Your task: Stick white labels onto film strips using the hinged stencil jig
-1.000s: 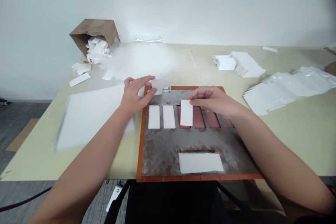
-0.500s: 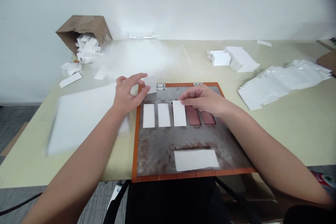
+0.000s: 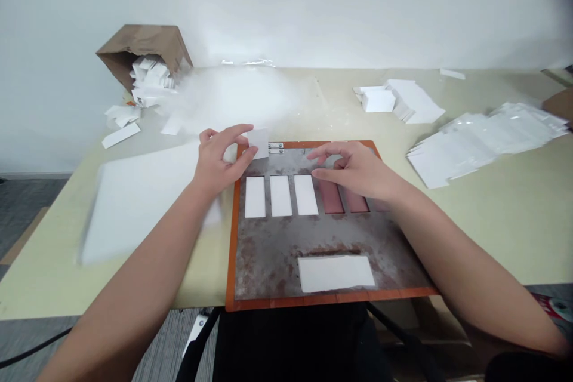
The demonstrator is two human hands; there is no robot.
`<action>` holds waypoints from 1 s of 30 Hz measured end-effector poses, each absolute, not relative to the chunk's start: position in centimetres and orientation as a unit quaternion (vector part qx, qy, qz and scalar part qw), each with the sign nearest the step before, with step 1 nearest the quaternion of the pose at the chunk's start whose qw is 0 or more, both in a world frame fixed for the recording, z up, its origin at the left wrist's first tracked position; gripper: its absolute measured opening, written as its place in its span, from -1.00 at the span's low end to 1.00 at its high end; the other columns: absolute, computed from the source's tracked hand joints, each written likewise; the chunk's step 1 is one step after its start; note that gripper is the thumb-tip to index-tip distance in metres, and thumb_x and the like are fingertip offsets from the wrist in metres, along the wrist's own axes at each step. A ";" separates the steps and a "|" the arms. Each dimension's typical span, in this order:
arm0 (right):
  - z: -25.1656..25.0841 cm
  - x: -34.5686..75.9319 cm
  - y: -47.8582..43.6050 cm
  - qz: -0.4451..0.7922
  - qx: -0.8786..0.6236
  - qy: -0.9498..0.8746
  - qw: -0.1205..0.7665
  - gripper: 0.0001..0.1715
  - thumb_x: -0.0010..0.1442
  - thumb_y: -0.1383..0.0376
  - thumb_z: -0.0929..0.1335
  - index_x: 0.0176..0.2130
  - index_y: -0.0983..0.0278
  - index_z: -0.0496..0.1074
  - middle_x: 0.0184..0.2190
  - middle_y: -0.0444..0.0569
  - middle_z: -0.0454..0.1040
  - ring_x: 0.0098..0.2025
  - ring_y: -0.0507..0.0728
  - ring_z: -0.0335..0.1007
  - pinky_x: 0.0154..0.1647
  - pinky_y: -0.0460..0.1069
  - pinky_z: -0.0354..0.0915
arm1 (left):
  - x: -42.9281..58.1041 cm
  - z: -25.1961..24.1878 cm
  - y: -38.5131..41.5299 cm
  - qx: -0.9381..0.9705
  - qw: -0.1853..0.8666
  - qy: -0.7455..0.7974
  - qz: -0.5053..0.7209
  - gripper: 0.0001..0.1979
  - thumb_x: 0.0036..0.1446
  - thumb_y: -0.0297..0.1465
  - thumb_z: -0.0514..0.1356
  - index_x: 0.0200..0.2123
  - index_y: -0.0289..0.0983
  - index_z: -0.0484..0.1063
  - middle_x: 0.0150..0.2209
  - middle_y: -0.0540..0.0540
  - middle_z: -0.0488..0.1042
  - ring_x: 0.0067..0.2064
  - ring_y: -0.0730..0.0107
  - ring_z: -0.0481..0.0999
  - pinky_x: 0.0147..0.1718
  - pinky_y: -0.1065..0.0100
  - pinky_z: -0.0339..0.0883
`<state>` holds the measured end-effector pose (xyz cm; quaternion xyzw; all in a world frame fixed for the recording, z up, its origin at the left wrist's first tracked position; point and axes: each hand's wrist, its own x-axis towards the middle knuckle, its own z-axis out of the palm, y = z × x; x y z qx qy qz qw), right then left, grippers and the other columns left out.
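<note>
My left hand (image 3: 226,158) pinches white cards (image 3: 258,143) between thumb and fingers above the far left corner of the board; I cannot tell how many. The grey board (image 3: 268,250) has an orange edge and a row of rectangular slots. White cards lie in the three left slots, the third card (image 3: 306,195) among them. Reddish slots (image 3: 331,197) to its right hold no card. Over the board, just beyond the third and fourth slots, hovers my right hand (image 3: 353,168), thumb and fingers apart with nothing between them. A wide white strip (image 3: 336,273) lies near the board's front edge.
A tipped brown box (image 3: 179,48) spills white pieces at the back left. White sheets (image 3: 138,200) lie left of the board. Stacked cards (image 3: 416,101) and plastic-wrapped packs (image 3: 483,140) are on the right. Metal hinges (image 3: 276,148) sit at the board's far edge.
My right hand has let go of the third card and opened. That card now lies flat in its slot. The left hand keeps its pinch in nearly the same place.
</note>
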<state>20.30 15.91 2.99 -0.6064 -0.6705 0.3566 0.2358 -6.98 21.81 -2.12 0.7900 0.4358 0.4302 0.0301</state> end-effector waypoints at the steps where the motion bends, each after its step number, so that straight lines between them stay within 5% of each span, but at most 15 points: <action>1: 3.1 20.3 15.8 0.358 -0.599 -0.680 0.224 -0.68 0.05 0.14 0.44 -0.15 0.15 0.57 -0.19 -0.09 0.49 -0.51 -0.05 0.19 -0.36 -0.01 0.24 | -7.0 -2.1 21.8 0.790 0.030 0.434 0.433 -0.73 0.21 -0.22 0.21 -0.02 -0.05 0.42 -0.38 0.06 0.56 -0.29 0.32 0.56 -0.07 0.13 0.20; 6: 2.9 20.4 15.7 0.314 -0.556 -0.745 0.190 -0.74 0.07 0.12 0.44 -0.22 0.15 0.59 -0.33 -0.10 0.48 -0.48 -0.01 0.21 -0.40 -0.03 0.19 | -7.0 -2.1 21.8 0.789 0.030 0.433 0.435 -0.74 0.21 -0.28 0.21 -0.02 -0.04 0.42 -0.38 0.08 0.56 -0.29 0.32 0.58 -0.07 0.12 0.19; 15: 3.7 20.3 15.2 0.198 -0.515 -0.732 0.399 -0.64 0.21 0.10 0.37 -0.04 0.18 0.50 -0.09 0.00 0.52 -0.54 -0.03 0.22 -0.46 -0.02 0.24 | -3.5 0.0 19.4 0.833 0.023 0.369 0.412 -0.74 0.27 -0.31 0.16 0.03 -0.06 0.38 -0.33 0.08 0.63 -0.27 0.36 0.59 -0.02 0.18 0.13; 20: 3.8 21.5 15.7 0.236 -0.508 -0.705 0.435 -0.75 0.18 0.11 0.39 -0.26 0.24 0.54 -0.38 -0.08 0.52 -0.61 -0.06 0.12 -0.57 -0.05 0.12 | -0.2 1.2 18.5 0.878 0.060 0.331 0.341 -0.69 0.35 -0.34 0.05 0.13 -0.06 0.32 -0.29 0.07 0.65 -0.18 0.37 0.60 0.01 0.19 0.02; 25: 3.6 24.2 17.0 0.335 -0.525 -0.675 0.395 -0.73 0.10 0.10 0.45 -0.32 0.26 0.53 -0.44 -0.10 0.48 -0.56 -0.05 0.16 -0.55 -0.07 0.10 | 0.3 1.9 19.5 0.881 0.121 0.365 0.276 -0.42 0.26 -0.07 0.13 0.28 -0.07 0.13 -0.07 -0.02 0.61 0.02 0.20 0.53 0.09 0.13 -0.10; 30: 3.5 26.0 17.7 0.500 -0.560 -0.605 0.265 -0.69 -0.04 0.09 0.51 -0.36 0.25 0.54 -0.45 -0.11 0.47 -0.51 -0.04 0.19 -0.55 -0.08 0.05 | -2.3 0.5 21.0 0.826 0.108 0.445 0.330 -0.59 0.34 -0.11 0.01 0.17 -0.09 0.28 -0.04 -0.02 0.56 -0.07 0.28 0.55 0.10 0.15 -0.08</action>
